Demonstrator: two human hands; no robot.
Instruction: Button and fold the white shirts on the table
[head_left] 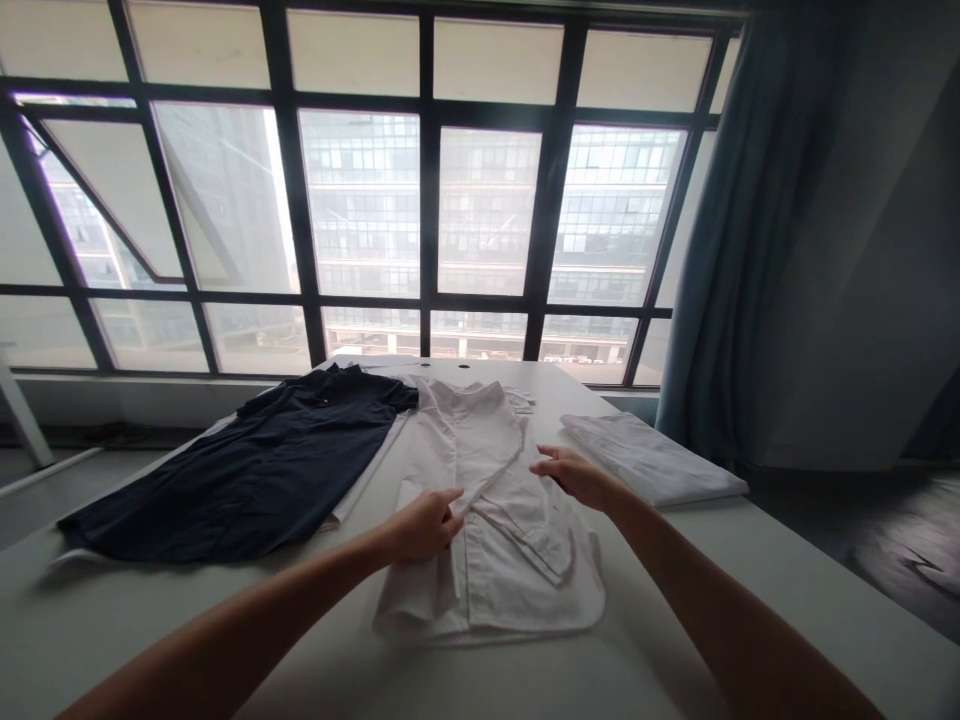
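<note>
A white button-front shirt [517, 590] lies on the white table with its collar toward the window. Its right side is folded inward, and a sleeve lies slantwise over the front. My left hand [426, 524] is on the shirt's middle, fingers curled at the folded cloth and index finger pointing along it; its grip is partly hidden. My right hand [574, 474] is at the shirt's right edge, index finger stretched out and the fingertips apart. I cannot tell whether it touches the cloth.
A dark navy shirt [247, 480] lies spread out on the left, over some white cloth. To the right is a folded white garment [652, 455]. The white table [315, 620] reaches toward a large window [487, 210]; a blue-grey curtain [742, 250] hangs at the right.
</note>
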